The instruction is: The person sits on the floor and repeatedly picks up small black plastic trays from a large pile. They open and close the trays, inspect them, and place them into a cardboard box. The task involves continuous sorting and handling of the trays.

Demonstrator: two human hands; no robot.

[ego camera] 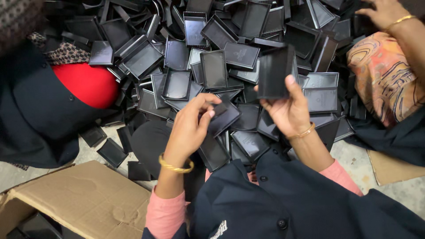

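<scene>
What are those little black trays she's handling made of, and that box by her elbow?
The black tray in the right hand looks like moulded plastic: thin rigid walls, matte with a faint sheen. The tray at the left hand looks the same. The box is brown corrugated cardboard, creased and dull.

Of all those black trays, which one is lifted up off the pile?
The black tray in the right hand: its fingers hold it upright above the heap, while the others lie flat or jumbled.
</scene>
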